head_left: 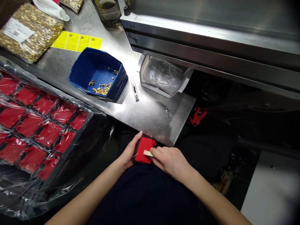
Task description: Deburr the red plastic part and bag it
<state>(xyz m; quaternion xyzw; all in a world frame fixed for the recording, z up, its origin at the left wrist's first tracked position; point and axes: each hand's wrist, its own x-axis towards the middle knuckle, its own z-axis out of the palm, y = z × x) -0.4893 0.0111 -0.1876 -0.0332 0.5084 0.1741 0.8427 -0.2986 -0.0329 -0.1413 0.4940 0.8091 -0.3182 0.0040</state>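
A red panel with a black frame (pixel 143 149) is held over my lap, just below the metal table's front edge. My left hand (pixel 130 151) grips its left side, with the thumb along the top left corner. My right hand (pixel 167 158) is closed on a small pale, flat stick (pixel 148 153), whose end lies over the red surface. On the table, a blue bin (pixel 93 70) holds small brass pieces (pixel 103 90). A white-handled cutter (pixel 135 92) lies right of the bin.
A metal table (pixel 140 115) spans the middle, under a thick metal beam (pixel 199 50). A grey bin (pixel 164 76) holds clear plastic bags. Yellow labels (pixel 76 41) and a bag of brass pieces (pixel 32 31) lie at upper left. A plastic-covered crate (pixel 70 156) holds several red parts.
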